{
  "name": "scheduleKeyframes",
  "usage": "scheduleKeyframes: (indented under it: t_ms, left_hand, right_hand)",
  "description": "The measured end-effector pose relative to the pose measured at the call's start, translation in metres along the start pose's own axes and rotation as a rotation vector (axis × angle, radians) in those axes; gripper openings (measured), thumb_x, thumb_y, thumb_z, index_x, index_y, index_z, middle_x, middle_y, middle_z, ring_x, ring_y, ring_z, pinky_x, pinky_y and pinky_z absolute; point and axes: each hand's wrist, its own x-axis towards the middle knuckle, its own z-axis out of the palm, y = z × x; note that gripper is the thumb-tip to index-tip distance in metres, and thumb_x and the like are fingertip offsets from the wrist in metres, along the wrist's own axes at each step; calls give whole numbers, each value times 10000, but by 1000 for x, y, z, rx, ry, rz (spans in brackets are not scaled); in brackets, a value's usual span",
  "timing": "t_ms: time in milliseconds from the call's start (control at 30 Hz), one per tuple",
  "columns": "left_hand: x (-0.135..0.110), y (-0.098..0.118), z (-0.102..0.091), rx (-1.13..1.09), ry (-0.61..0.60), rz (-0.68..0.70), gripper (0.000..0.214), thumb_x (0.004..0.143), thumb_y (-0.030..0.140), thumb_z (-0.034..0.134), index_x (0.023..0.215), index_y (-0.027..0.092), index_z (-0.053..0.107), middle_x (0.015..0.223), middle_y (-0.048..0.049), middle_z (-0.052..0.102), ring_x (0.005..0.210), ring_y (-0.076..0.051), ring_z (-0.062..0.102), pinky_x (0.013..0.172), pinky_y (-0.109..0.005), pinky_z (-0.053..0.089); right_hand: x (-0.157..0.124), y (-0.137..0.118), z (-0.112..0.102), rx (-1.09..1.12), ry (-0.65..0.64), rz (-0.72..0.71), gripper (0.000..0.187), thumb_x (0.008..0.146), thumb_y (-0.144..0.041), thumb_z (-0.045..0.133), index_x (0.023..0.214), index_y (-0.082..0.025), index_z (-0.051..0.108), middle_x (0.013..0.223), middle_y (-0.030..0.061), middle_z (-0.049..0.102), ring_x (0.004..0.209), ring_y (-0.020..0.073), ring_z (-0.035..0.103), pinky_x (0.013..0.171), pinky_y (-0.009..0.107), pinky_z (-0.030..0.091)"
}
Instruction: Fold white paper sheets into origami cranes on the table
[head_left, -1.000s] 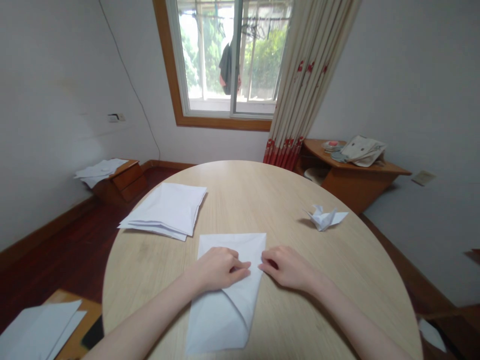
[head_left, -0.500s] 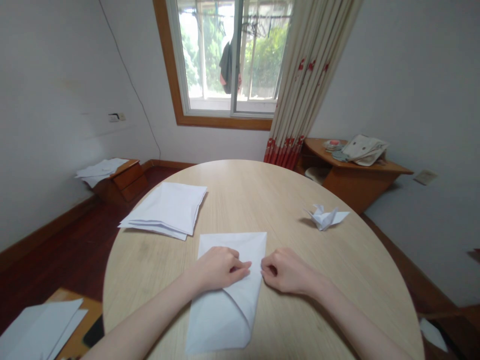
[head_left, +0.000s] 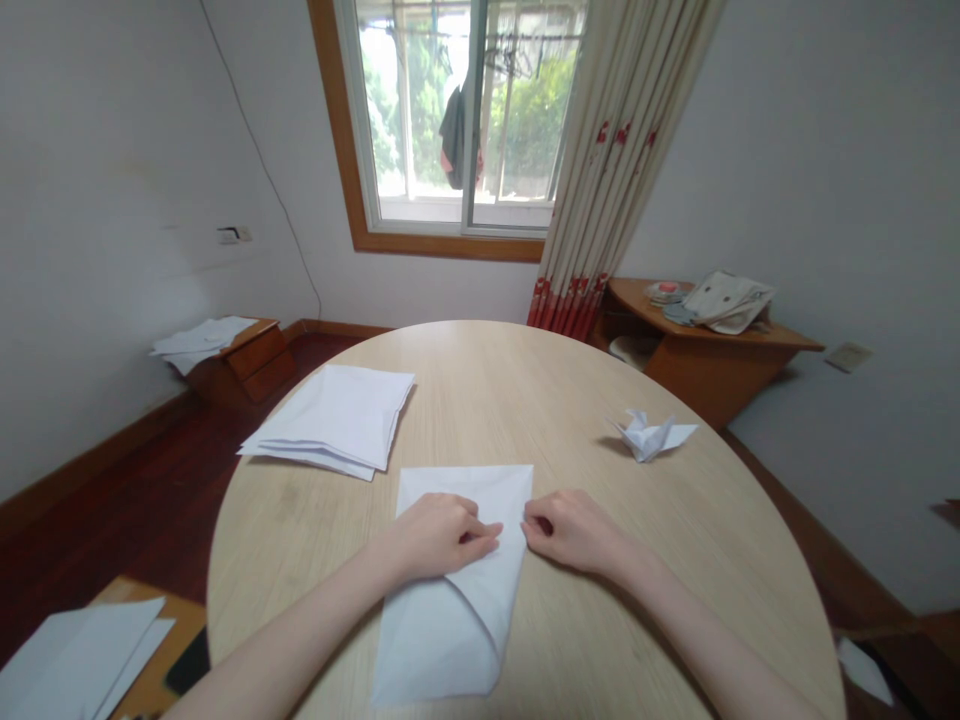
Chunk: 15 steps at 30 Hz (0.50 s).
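Note:
A folded white sheet of paper (head_left: 442,640) lies on the round wooden table (head_left: 480,390) in front of me, with a slanting flap on its lower half. My left hand (head_left: 442,535) rests on the middle of the sheet. Its fingers are curled under and pressed down, the thumb and forefinger tips pointing right. At the sheet's right edge, my right hand (head_left: 566,530) is closed, thumb and fingertips pinched together on the fold. A folded paper crane (head_left: 649,437) stands to the right. Beyond my left hand lies a stack of white paper (head_left: 330,415).
More white sheets (head_left: 90,655) lie on a wooden surface at lower left, beside a dark object (head_left: 187,665). A small cabinet (head_left: 259,360) with papers is at back left. A corner shelf (head_left: 697,350) holding a cloth bag (head_left: 727,302) stands at back right, by the curtain (head_left: 615,150).
My right hand has slid slightly up along the sheet's right edge, away from me. My left hand and the paper have stayed where they were.

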Motion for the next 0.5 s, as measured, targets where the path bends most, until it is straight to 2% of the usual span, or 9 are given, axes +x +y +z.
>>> scheduleKeyframes:
  t_ms: [300, 500]
  left_hand:
    - [1, 2, -3, -4, -2, -4, 397, 968, 391, 392, 894, 223, 744, 656, -21, 609, 608, -142, 567, 543, -253, 306]
    - [0, 2, -3, -30, 0, -11, 395, 966, 402, 387, 944, 231, 742, 669, -28, 624, 623, -151, 582, 548, -255, 320]
  right_hand:
    - [4, 11, 5, -48, 64, 26, 295, 846, -224, 481, 559, -184, 538, 555, -4, 585, 496, 113, 450, 520, 249, 228]
    - [9, 17, 7, -70, 118, 111, 279, 865, -251, 481, 611, -186, 579, 610, 20, 643, 549, 137, 531, 535, 252, 246]
